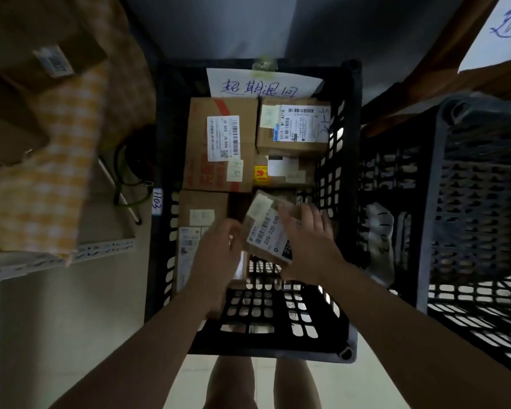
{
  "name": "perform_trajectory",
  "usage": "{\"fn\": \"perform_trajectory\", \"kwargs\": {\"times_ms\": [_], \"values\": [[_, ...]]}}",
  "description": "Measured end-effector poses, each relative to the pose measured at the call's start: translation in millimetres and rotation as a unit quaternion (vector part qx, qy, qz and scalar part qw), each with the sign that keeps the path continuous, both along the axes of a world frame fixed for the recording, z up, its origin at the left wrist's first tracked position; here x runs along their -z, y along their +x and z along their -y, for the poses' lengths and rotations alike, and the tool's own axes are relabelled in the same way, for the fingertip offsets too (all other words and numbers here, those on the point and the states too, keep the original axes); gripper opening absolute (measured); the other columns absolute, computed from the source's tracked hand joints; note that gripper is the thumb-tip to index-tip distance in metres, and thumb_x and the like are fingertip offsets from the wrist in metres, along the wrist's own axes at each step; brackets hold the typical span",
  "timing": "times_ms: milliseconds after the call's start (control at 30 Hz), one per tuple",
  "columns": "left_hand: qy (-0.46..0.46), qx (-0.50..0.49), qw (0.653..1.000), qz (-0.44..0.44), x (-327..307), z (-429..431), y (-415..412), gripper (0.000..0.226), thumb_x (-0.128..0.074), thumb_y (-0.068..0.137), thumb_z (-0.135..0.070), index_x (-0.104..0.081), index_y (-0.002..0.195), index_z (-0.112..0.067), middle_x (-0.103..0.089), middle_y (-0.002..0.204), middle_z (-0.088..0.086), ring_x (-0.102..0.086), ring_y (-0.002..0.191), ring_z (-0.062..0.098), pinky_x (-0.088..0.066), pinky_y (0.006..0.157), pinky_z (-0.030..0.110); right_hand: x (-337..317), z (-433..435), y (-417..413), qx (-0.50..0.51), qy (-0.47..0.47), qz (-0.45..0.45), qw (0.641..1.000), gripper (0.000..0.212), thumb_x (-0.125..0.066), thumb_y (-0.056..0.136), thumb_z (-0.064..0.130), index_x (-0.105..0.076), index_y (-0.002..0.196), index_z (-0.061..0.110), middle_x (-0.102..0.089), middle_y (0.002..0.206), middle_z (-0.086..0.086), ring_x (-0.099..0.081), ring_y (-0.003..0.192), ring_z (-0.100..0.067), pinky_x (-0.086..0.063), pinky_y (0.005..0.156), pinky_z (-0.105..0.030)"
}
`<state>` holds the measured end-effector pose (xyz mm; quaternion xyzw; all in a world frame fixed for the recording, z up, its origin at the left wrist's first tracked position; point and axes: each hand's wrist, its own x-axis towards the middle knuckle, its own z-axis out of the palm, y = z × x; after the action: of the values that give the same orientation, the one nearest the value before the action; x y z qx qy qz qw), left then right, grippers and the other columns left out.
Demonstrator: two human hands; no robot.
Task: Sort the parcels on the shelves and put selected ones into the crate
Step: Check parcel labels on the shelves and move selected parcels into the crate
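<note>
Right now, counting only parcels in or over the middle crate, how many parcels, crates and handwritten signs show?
Parcels lying in the middle crate: 4
Held parcel in the right hand: 1
Crates, middle crate plus right crate: 2
Handwritten signs: 2
Total: 9
</note>
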<state>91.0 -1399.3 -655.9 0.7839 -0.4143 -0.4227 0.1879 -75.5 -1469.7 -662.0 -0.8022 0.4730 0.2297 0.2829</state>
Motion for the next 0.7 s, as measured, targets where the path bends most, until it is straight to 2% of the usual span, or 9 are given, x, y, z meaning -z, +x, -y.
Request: {"fn": "perform_trajectory", "kwargs": {"times_ms": [67,133,200,300,400,467,567,667,700], "values": [[-0.029,0.068,0.991,0.115,9.9,12.1,14.0,0.028,-0.05,0.095,-0.01,-0.057,0.122,-0.011,-0.054,0.118,0.006,-0.049,0.113,0.022,-0.04,0.094,0.034,0.2,9.0,-0.7,-0.049,-0.008,-0.009,0.999,0.129,-0.081,0.067,0.046,0.016,0.15,0.029,0.011,0.156,-0.023,0.017,0.144,-0.039,0.015,0.11,-0.054],[-0.029,0.134,0.974,0.178,19.5,21.8,25.9,0.036,-0.051,0.093,-0.011,-0.053,0.129,-0.009,-0.05,0.13,0.011,-0.043,0.122,0.028,-0.035,0.101,0.038,3.9,17.1,1.5,-0.088,-0.022,-0.019,0.996,0.127,-0.08,0.069,0.044,0.017,0.15,0.032,0.013,0.156,-0.023,0.02,0.144,-0.038,0.019,0.106,-0.058],[-0.046,0.174,0.965,0.19,26.2,33.1,31.2,0.041,-0.051,0.094,-0.011,-0.049,0.135,-0.008,-0.044,0.141,0.011,-0.04,0.129,0.029,-0.033,0.108,0.04,9.8,22.4,3.5,-0.126,-0.059,-0.032,0.99,0.126,-0.08,0.069,0.045,0.018,0.149,0.033,0.011,0.156,-0.023,0.017,0.145,-0.038,0.019,0.104,-0.063],[-0.055,0.248,0.949,0.185,40.8,48.8,35.1,0.053,-0.049,0.095,-0.004,-0.035,0.146,-0.006,-0.03,0.153,0.013,-0.029,0.141,0.029,-0.028,0.115,0.042,16.6,23.5,1.4,-0.125,-0.075,-0.039,0.989,0.124,-0.078,0.072,0.046,0.018,0.149,0.033,0.011,0.157,-0.023,0.016,0.145,-0.039,0.017,0.104,-0.065],[0.038,0.338,0.917,0.21,55.7,58.4,39.9,0.069,-0.046,0.096,-0.005,-0.008,0.153,-0.013,-0.004,0.161,0.009,-0.004,0.148,0.025,-0.013,0.12,0.04,23.3,23.8,1.8,-0.106,-0.055,-0.063,0.991,0.118,-0.073,0.078,0.046,0.021,0.148,0.033,0.016,0.157,-0.022,0.019,0.144,-0.039,0.01,0.107,-0.07],[0.086,0.38,0.886,0.252,60.1,60.8,43.0,0.073,-0.046,0.097,-0.013,0.0,0.153,-0.018,0.005,0.161,0.006,0.001,0.148,0.023,-0.01,0.12,0.04,30.2,26.1,4.8,-0.097,-0.039,-0.083,0.991,0.121,-0.074,0.078,0.045,0.024,0.147,0.033,0.019,0.157,-0.021,0.02,0.144,-0.039,0.007,0.108,-0.072],[0.089,0.393,0.865,0.298,59.6,60.1,45.5,0.069,-0.042,0.1,-0.022,0.002,0.153,-0.022,0.008,0.161,0.001,0.001,0.148,0.021,-0.005,0.118,0.039,41.6,29.8,8.0,-0.083,-0.034,-0.088,0.992,0.125,-0.078,0.075,0.042,0.024,0.147,0.036,0.021,0.157,-0.02,0.021,0.144,-0.038,0.01,0.107,-0.069],[0.082,0.388,0.865,0.308,59.6,58.1,44.8,0.066,-0.038,0.101,-0.025,0.001,0.153,-0.023,0.007,0.161,-0.001,0.0,0.148,0.021,-0.005,0.119,0.039,48.4,28.3,8.0,-0.06,-0.028,-0.077,0.995,0.118,-0.073,0.08,0.04,0.024,0.147,0.038,0.028,0.155,-0.019,0.025,0.143,-0.038,0.008,0.11,-0.066],[0.084,0.382,0.87,0.301,59.2,58.4,44.4,0.065,-0.038,0.101,-0.025,0.0,0.153,-0.023,0.007,0.161,-0.002,0.0,0.148,0.021,-0.005,0.119,0.039,49.0,25.8,7.2,-0.059,-0.033,-0.078,0.995,0.115,-0.071,0.083,0.033,0.024,0.147,0.036,0.03,0.154,-0.019,0.025,0.143,-0.038,0.004,0.112,-0.063]]}}
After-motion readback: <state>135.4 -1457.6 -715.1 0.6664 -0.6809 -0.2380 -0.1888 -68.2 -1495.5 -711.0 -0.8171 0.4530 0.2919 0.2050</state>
